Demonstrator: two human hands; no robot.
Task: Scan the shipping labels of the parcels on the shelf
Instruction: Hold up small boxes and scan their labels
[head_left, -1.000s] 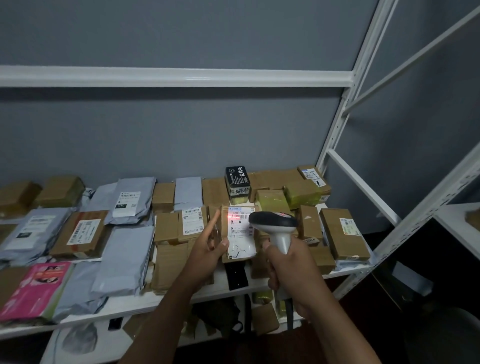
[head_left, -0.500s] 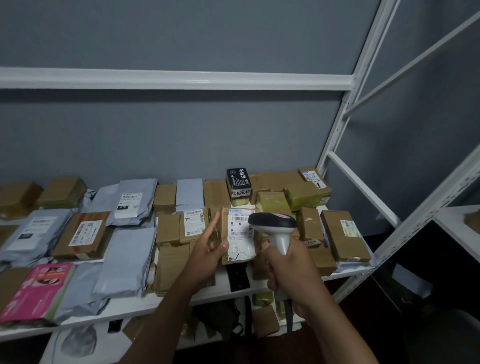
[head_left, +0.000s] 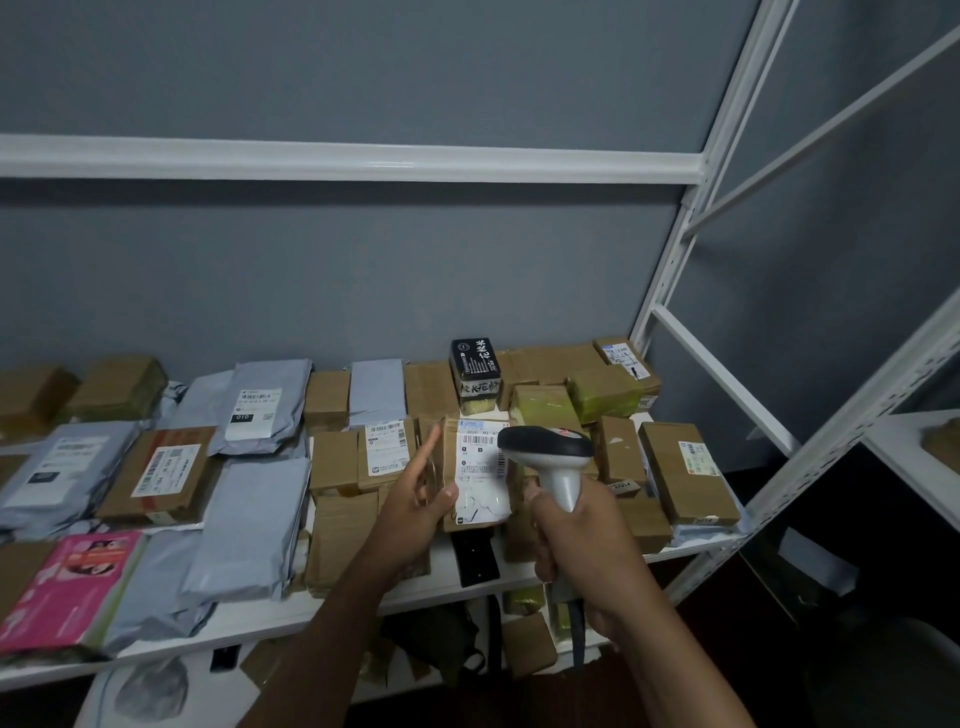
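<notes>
A grey wall (head_left: 363, 280) is seen behind a white rack (head_left: 670, 291), whose upright and diagonal brace bound the scene on the right. A white beam (head_left: 343, 161) runs across above, and wide open room is left between it and the parcels below. The shelf (head_left: 270, 618) is crowded from its left end to the upright with grey mailers (head_left: 249, 525) and brown boxes (head_left: 685, 478); only a narrow strip of its front edge is left bare. A pink packet (head_left: 67, 587) lies at the front left, and a black box (head_left: 475, 371) stands upright at the back, near the wall. To the right of the upright, dark open space is seen down to the floor.

A parcel (head_left: 480, 473) is held up on edge just above the shelf's front, its label (head_left: 482, 457) turned toward the camera. It is gripped by the left hand (head_left: 415, 499), the thumb laid on the label's lower left corner and the forefinger stretched up along the parcel's left edge. A scanner (head_left: 550, 457) is clasped by its handle in the right hand (head_left: 576, 545); its dark head overlaps the label's upper right corner.

Against a second ago, the red glow on the label is gone, and the parcel and scanner are little moved.
</notes>
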